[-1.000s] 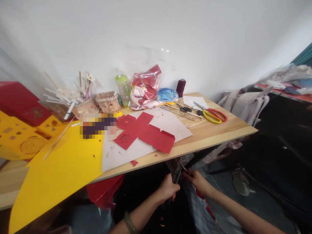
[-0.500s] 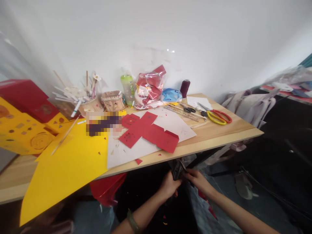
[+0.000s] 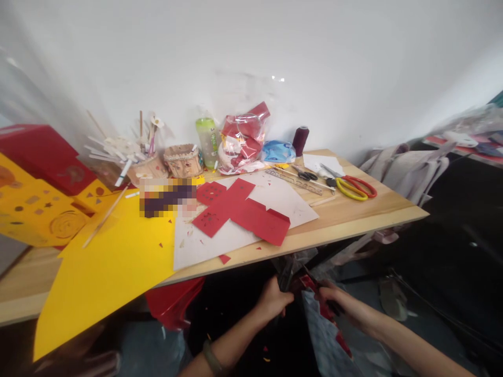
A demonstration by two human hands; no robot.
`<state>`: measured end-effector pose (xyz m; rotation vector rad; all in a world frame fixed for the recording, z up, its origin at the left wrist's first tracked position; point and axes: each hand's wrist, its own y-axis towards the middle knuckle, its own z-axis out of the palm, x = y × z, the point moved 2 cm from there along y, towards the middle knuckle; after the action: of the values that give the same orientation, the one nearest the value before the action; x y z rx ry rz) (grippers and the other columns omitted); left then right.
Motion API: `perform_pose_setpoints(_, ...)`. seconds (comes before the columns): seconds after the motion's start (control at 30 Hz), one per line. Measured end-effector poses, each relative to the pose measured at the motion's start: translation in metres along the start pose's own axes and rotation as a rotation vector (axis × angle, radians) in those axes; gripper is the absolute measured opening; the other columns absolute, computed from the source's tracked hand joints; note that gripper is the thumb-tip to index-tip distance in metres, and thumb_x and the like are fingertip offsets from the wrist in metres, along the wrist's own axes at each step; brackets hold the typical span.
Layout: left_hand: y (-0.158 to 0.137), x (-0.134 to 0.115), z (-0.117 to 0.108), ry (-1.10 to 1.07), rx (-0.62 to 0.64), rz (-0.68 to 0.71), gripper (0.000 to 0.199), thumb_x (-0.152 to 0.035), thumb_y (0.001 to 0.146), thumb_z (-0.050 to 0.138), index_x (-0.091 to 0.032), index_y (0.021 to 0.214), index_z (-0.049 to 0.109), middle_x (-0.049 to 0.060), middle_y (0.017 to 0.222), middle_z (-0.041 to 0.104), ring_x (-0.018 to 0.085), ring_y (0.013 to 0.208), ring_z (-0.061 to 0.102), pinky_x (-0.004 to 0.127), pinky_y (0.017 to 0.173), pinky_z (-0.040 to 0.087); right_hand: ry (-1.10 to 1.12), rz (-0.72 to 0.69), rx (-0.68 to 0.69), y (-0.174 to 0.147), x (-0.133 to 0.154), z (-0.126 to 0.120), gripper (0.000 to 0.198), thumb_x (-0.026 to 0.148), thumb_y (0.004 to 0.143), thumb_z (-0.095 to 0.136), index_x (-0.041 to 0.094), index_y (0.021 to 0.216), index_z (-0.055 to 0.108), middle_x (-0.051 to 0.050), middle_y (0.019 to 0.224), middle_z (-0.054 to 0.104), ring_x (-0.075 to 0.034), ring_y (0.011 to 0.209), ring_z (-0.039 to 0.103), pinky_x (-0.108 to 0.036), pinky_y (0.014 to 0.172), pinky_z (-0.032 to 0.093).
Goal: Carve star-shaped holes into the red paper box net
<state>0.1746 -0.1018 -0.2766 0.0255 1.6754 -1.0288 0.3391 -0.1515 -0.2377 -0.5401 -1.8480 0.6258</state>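
Note:
Below the table's front edge, my left hand (image 3: 275, 298) is closed around a dark tool (image 3: 286, 275) whose kind I cannot make out. My right hand (image 3: 348, 303) is a little to the right, fingers curled around something dark and hard to see. Between and below the hands lies a checked grey-blue cloth or bag (image 3: 320, 330) with red pieces (image 3: 308, 283) showing at it. Above them on the table, a red cross-shaped paper cutout (image 3: 231, 201) with small cut patterns rests on a white sheet (image 3: 196, 251).
Yellow card (image 3: 106, 267) overhangs the table's front left. Scissors with red and yellow handles (image 3: 359, 188), black-handled scissors (image 3: 308, 175) and a ruler (image 3: 301, 183) lie at right. Along the wall stand a green-capped bottle (image 3: 207, 141), a plastic bag of scraps (image 3: 243, 139) and a thread spool (image 3: 301, 140).
My right hand has moved right, away from my left hand and the dark tool. Red pieces now show between the hands. My left hand stays almost in place.

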Motion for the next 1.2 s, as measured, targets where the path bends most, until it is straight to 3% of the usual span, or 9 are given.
perform_pose_setpoints(0.13,-0.013,-0.006,0.0,0.001,0.015,0.069,0.031,-0.032,0.091,0.054,-0.015,0.116,0.053,0.008,0.112,0.057,0.019,0.093,0.06,0.038,0.078,0.052,-0.026,-0.096,-0.117,-0.016,0.005,-0.008,0.025,0.029,0.081,0.062,0.015,0.102,0.059,-0.006,0.1,0.065,-0.02,0.091,0.061,-0.038,0.083,0.049)
perform_pose_setpoints(0.27,-0.04,-0.025,0.0,-0.041,0.055,0.194,0.029,-0.017,0.081,0.062,-0.013,0.108,0.053,-0.003,0.075,0.057,0.008,0.049,0.054,0.021,0.048,0.047,-0.031,-0.197,-0.245,-0.043,0.014,-0.023,0.038,0.042,0.07,0.062,0.019,0.099,0.06,-0.007,0.108,0.066,-0.03,0.109,0.054,-0.034,0.093,0.043)
perform_pose_setpoints(0.4,-0.066,-0.053,0.002,-0.106,0.094,0.305,0.026,-0.018,0.08,0.056,-0.014,0.105,0.05,-0.008,0.062,0.049,0.004,0.033,0.043,0.015,0.031,0.035,-0.038,-0.257,-0.345,-0.073,0.034,-0.038,0.044,0.046,0.07,0.058,0.021,0.106,0.056,-0.007,0.104,0.066,-0.03,0.104,0.056,-0.033,0.087,0.045)
perform_pose_setpoints(0.53,-0.08,-0.077,0.004,-0.121,0.056,0.385,0.022,-0.02,0.079,0.054,-0.015,0.1,0.049,-0.01,0.055,0.043,0.003,0.03,0.037,0.013,0.028,0.029,-0.046,-0.331,-0.389,-0.09,0.062,-0.039,0.034,0.049,0.074,0.056,0.021,0.094,0.06,-0.005,0.091,0.067,-0.027,0.092,0.059,-0.033,0.084,0.046)
perform_pose_setpoints(0.7,-0.086,-0.089,0.009,-0.117,0.033,0.435,0.016,-0.022,0.079,0.055,-0.016,0.093,0.05,-0.01,0.053,0.043,0.003,0.03,0.035,0.013,0.027,0.028,0.004,-0.359,-0.325,-0.096,0.084,-0.024,0.034,0.055,0.069,0.059,0.022,0.078,0.063,-0.004,0.078,0.067,-0.024,0.078,0.061,-0.03,0.067,0.05)
perform_pose_setpoints(0.93,-0.088,-0.091,0.017,-0.14,0.04,0.448,0.018,-0.024,0.08,0.055,-0.016,0.096,0.051,-0.008,0.057,0.045,0.003,0.03,0.034,0.013,0.027,0.027,0.038,-0.344,-0.318,-0.099,0.087,-0.02,0.029,0.05,0.072,0.058,0.022,0.076,0.065,-0.002,0.063,0.061,-0.026,0.077,0.062,-0.03,0.06,0.051)
perform_pose_setpoints(1.2,-0.088,-0.089,0.018,-0.164,0.03,0.431,0.02,-0.026,0.08,0.057,-0.015,0.095,0.05,-0.008,0.058,0.046,0.003,0.03,0.035,0.013,0.027,0.027,0.023,-0.391,-0.335,-0.1,0.088,-0.02,0.019,0.029,0.068,0.056,0.021,0.08,0.068,-0.001,0.06,0.062,-0.025,0.078,0.064,-0.031,0.064,0.051)
